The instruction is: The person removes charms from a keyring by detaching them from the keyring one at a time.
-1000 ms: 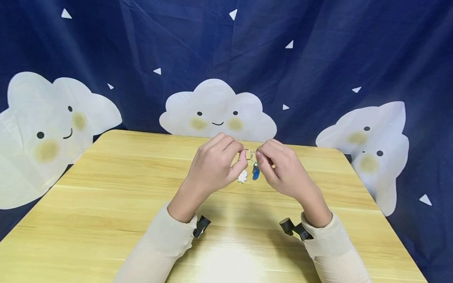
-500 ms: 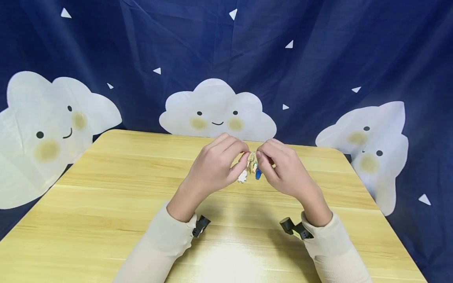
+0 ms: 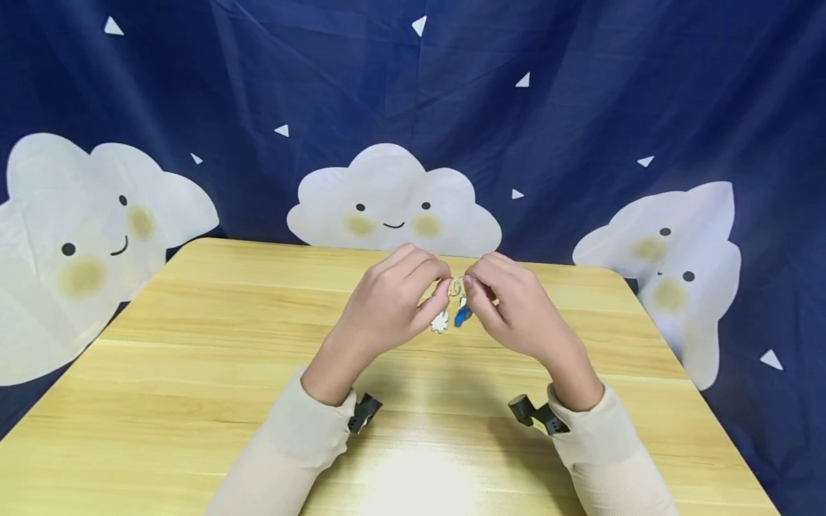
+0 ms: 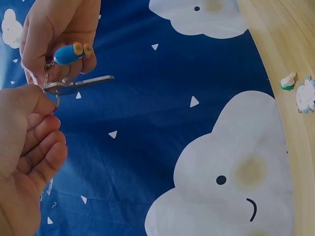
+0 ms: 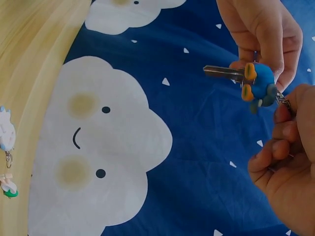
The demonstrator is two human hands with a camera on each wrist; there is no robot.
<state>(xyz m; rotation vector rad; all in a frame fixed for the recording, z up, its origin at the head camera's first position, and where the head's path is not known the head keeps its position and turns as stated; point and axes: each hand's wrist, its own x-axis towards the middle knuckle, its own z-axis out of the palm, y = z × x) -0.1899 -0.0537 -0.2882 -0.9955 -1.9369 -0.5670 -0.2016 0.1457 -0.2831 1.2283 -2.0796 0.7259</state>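
Note:
My left hand pinches a metal key ring between thumb and index finger. On the ring hangs a flat metal key, seen edge-on in the left wrist view. Close beside it, the right hand pinches a thin chain near the ring. From that chain dangles a blue figurine charm with orange feet, overlapping the key in the right wrist view. Both hands are raised over the table with fingertips almost together, partly hiding where chain and ring meet.
On the wooden table beyond the hands lies a white figurine charm with a metal clasp, and near it a small green-and-white charm. A dark blue curtain with white clouds hangs behind the far table edge.
My left fingertips have moved slightly right, closer to the right hand. The ring has turned between the fingers, and the blue charm has swung about. The right hand has barely moved.

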